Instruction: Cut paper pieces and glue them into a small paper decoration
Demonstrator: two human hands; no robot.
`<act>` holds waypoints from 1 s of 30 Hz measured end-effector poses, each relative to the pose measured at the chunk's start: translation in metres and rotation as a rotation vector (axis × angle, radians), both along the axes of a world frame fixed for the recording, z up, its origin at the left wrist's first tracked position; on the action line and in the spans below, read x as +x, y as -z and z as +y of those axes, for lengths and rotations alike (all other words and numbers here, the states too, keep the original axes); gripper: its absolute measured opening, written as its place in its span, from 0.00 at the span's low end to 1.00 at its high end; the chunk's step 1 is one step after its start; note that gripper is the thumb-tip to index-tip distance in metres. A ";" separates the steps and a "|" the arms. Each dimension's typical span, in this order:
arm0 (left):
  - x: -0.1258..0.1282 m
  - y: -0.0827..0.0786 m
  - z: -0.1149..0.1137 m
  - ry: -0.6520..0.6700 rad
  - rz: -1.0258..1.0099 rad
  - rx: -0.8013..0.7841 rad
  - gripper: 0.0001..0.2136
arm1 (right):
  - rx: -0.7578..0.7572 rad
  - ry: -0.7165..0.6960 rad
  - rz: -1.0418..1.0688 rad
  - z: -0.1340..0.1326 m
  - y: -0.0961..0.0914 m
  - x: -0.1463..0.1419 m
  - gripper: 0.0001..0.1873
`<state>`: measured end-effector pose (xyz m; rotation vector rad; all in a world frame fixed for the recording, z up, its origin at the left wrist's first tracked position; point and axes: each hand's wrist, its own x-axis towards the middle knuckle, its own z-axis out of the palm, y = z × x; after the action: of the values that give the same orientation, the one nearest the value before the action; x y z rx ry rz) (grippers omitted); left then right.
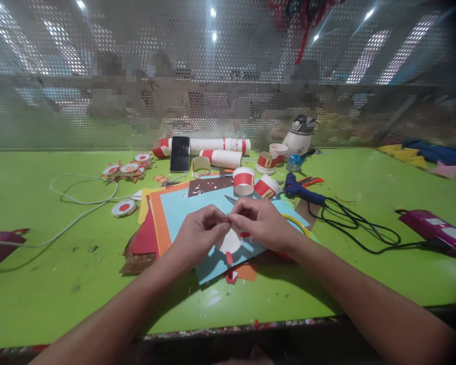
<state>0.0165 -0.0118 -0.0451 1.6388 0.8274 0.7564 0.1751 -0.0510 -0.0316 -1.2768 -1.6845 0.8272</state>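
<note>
Both hands meet over a stack of coloured paper sheets [182, 208] in the middle of the green table [61, 263]. My left hand [199, 230] and my right hand [260, 220] are closed in pinches on a small white paper disc with red strips [231, 242]. The fingertips touch at a thin red strip on the disc's top edge. A red tab hangs below the disc. Just beyond my right hand stand two red-and-white paper cups [243, 181].
A blue glue gun [300, 191] with a black cord lies right of the cups. Behind are a phone [180, 153], rolled cup stacks [220, 146] and a white jar [299, 137]. Finished round pieces [124, 208] and a white cable lie at left. A pink device [435, 229] lies at right.
</note>
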 end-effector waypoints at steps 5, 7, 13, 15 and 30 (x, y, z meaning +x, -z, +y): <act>0.002 0.000 -0.001 -0.029 0.000 -0.034 0.05 | -0.163 -0.011 0.279 0.003 0.003 -0.002 0.06; 0.002 0.002 -0.001 -0.030 -0.008 -0.043 0.05 | -0.213 -0.028 0.388 0.004 0.006 -0.001 0.05; 0.002 0.004 0.000 -0.011 -0.015 -0.033 0.04 | -0.406 -0.099 0.638 0.008 0.015 0.004 0.03; 0.002 0.004 -0.001 -0.021 -0.009 -0.041 0.05 | -0.431 -0.096 0.656 0.008 0.016 0.005 0.03; -0.003 0.008 0.011 -0.023 -0.143 -0.260 0.08 | -0.382 -0.027 0.560 0.014 0.016 0.013 0.09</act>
<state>0.0139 -0.0011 -0.0529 1.3306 0.8068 0.7400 0.1885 -0.0367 -0.0475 -1.1218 -1.1280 1.4211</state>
